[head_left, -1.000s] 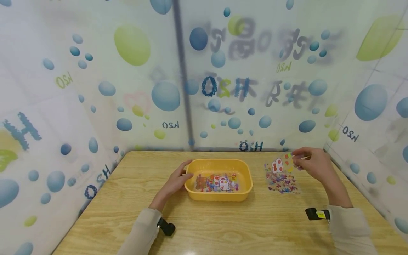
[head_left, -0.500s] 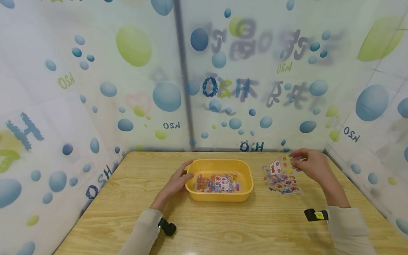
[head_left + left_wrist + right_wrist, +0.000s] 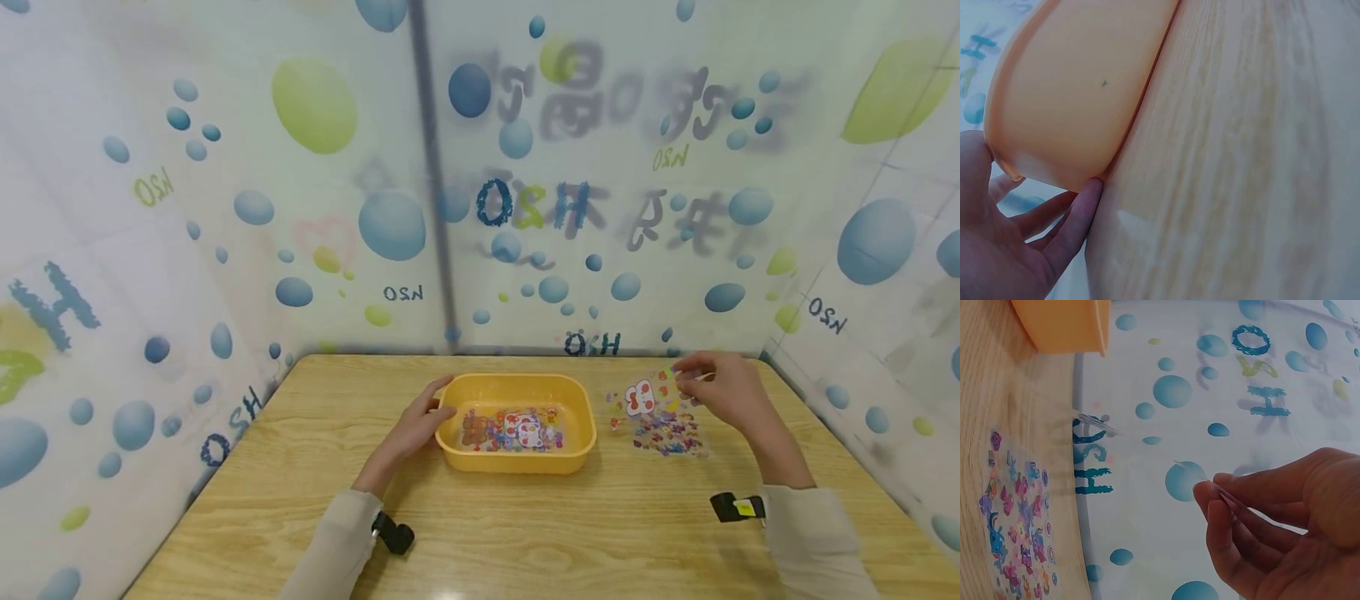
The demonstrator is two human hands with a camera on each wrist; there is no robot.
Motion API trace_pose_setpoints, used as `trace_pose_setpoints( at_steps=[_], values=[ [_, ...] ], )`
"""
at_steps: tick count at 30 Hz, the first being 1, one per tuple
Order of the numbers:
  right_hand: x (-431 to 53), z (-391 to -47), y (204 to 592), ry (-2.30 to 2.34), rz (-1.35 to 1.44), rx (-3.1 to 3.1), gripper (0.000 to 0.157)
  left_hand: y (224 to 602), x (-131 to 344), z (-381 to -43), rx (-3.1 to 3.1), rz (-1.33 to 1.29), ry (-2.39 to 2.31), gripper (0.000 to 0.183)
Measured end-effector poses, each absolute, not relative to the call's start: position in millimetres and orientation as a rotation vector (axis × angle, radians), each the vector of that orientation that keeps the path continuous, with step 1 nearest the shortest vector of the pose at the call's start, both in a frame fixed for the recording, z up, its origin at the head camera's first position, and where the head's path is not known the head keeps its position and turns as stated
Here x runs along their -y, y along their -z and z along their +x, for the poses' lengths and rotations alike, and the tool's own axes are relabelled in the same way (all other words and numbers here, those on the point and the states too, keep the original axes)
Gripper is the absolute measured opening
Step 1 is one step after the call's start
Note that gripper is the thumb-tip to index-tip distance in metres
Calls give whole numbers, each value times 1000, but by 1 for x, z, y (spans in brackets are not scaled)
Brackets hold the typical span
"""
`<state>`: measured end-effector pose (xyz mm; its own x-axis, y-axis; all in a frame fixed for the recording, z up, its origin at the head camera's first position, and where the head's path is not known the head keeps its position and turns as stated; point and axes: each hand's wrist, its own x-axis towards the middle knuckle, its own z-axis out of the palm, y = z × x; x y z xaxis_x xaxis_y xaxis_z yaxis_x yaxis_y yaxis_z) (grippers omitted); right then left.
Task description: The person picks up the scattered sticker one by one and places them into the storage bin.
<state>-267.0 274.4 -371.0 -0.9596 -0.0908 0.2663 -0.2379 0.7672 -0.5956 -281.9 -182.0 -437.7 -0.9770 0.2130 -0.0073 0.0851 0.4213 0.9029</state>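
Observation:
My right hand (image 3: 727, 389) pinches the right edge of a clear sticker sheet (image 3: 640, 397) with a white cartoon face, held up off the table. In the right wrist view, thumb and fingertips meet on that sheet, seen nearly edge-on. Below it, a second sticker sheet (image 3: 667, 433) with many small colourful figures lies on the wood. Left of these stands a yellow plastic basin (image 3: 517, 464) with more stickers (image 3: 517, 429) on its floor. My left hand (image 3: 412, 425) holds the basin's left end, thumb over the rim and fingers along the outer wall (image 3: 1072, 106).
The wooden table (image 3: 517, 533) reaches back to a curtain (image 3: 615, 167) printed with blue and green drops. Similar patterned sheeting stands close on the left and right. Each wrist carries a small black camera, such as the right camera (image 3: 726, 507).
My right hand has moved a little left with the clear sticker sheet, bringing it nearer the basin. The left hand and the basin stay where they were.

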Motion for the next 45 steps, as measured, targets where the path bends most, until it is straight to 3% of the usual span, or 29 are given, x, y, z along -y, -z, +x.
trace_pose_setpoints(
  at_steps=[27,45],
  values=[
    [-272,-265,370,-956,274,2751,25,440,182,-284,-2497,257,-1635,57],
    [-280,-250,348,-968,194,2677,28,439,182,-284,-2495,247,-1638,57]
  ],
)
